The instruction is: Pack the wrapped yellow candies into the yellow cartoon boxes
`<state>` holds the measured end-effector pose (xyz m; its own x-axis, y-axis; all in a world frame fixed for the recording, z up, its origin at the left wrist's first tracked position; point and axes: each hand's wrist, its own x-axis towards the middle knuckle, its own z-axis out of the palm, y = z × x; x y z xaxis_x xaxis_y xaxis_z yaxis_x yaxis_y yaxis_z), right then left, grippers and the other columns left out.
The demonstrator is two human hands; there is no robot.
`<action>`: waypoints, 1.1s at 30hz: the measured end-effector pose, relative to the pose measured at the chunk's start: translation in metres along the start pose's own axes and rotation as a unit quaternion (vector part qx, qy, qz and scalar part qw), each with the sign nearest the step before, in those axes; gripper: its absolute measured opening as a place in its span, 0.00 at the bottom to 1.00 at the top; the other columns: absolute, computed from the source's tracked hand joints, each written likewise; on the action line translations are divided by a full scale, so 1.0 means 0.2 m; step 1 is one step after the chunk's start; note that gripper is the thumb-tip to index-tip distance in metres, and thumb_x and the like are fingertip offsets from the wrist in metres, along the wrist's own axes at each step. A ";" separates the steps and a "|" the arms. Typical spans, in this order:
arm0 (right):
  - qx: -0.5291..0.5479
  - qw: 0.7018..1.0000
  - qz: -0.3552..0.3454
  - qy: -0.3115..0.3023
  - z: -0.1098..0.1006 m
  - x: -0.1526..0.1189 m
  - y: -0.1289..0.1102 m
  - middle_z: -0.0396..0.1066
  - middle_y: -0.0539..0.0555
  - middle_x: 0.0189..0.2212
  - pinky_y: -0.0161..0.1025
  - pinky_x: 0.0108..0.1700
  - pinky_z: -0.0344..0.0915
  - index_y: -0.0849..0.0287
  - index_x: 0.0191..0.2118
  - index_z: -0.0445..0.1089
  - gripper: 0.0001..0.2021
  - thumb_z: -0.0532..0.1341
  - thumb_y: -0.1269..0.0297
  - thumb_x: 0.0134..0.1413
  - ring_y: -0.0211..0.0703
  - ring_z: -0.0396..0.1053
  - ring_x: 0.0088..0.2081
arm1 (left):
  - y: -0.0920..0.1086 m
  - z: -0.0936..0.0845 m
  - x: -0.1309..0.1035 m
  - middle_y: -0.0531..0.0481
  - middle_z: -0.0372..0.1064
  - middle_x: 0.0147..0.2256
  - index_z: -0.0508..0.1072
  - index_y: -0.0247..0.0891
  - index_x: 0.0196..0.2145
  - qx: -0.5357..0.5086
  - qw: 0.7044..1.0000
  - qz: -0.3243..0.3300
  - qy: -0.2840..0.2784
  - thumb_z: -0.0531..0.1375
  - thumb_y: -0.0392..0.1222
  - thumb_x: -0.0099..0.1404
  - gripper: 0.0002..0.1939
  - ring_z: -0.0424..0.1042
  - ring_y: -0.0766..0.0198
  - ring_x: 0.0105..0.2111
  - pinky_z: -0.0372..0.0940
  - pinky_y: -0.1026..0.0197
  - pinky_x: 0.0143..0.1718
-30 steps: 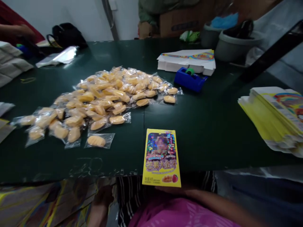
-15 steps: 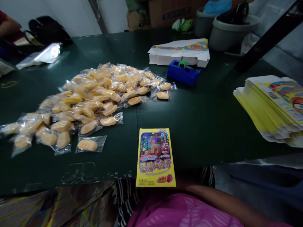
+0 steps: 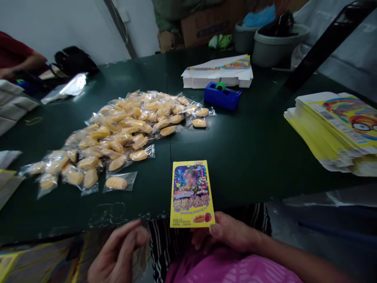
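While right grip (image 3: pixel 232 232) pinches yellow box (image 3: pixel 189 212) | clear wrappers (image 3: pixel 132 181) enclose yellowish pieces (image 3: pixel 116 183) — left grip (image 3: pixel 119 253): spread or pressed, cannot tell

A black bag (image 3: pixel 75 62) lies toward the far left corner of the table (image 3: pixel 250 157), with a shiny plastic sheet (image 3: pixel 67 89) just in front and a person in red (image 3: pixel 17 49) beside it. A yellow band (image 3: pixel 33 121) lies nearer the left edge. A green-and-white bundle (image 3: pixel 221 41) sits at the far edge, a carton (image 3: pixel 213 25) behind. Two grey tubs (image 3: pixel 269 51) stand by the far right corner, the farther holding blue plastic (image 3: pixel 259 16). A black post (image 3: pixel 326 45) slants near the right edge.
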<state>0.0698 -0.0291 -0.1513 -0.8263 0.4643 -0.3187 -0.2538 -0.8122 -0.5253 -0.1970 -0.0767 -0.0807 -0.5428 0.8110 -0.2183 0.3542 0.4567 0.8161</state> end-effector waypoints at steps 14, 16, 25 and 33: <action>-0.287 0.947 -0.134 0.052 0.10 -0.04 -0.03 0.72 0.56 0.41 0.42 0.47 0.67 0.65 0.50 0.71 0.21 0.62 0.53 0.58 0.49 0.69 0.42 | 0.50 0.33 0.12 0.48 0.71 0.41 0.54 0.44 0.64 -0.163 0.945 0.102 -0.265 0.73 0.43 0.45 0.52 0.74 0.60 0.35 0.71 0.63 0.35; -0.316 0.937 -0.132 0.066 0.09 -0.04 -0.01 0.73 0.57 0.41 0.43 0.46 0.67 0.66 0.50 0.71 0.20 0.61 0.55 0.58 0.50 0.69 0.43 | 0.50 0.32 0.05 0.48 0.69 0.43 0.57 0.45 0.62 -0.168 0.942 0.131 -0.259 0.74 0.41 0.44 0.50 0.73 0.61 0.36 0.71 0.64 0.36; -0.495 0.867 0.016 0.047 0.06 -0.34 -0.23 0.72 0.50 0.26 0.31 0.27 0.61 0.61 0.39 0.74 0.14 0.70 0.62 0.46 0.40 0.69 0.27 | 0.40 0.28 -0.08 0.50 0.66 0.43 0.60 0.49 0.59 -0.098 0.942 0.212 -0.242 0.70 0.39 0.54 0.38 0.70 0.66 0.38 0.69 0.68 0.39; -0.587 0.739 -0.297 0.146 0.29 -0.33 -0.54 0.70 0.56 0.48 0.40 0.48 0.67 0.55 0.60 0.62 0.35 0.70 0.48 0.48 0.46 0.70 0.46 | 0.39 0.24 -0.10 0.45 0.63 0.48 0.56 0.48 0.61 -0.114 0.936 0.196 -0.271 0.67 0.39 0.58 0.36 0.70 0.61 0.43 0.70 0.63 0.43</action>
<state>0.1223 0.0075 -0.0272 -0.5567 0.8117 0.1766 0.2244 0.3516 -0.9089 -0.1219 -0.0401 -0.0385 0.0821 0.9944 -0.0666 0.2404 0.0451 0.9696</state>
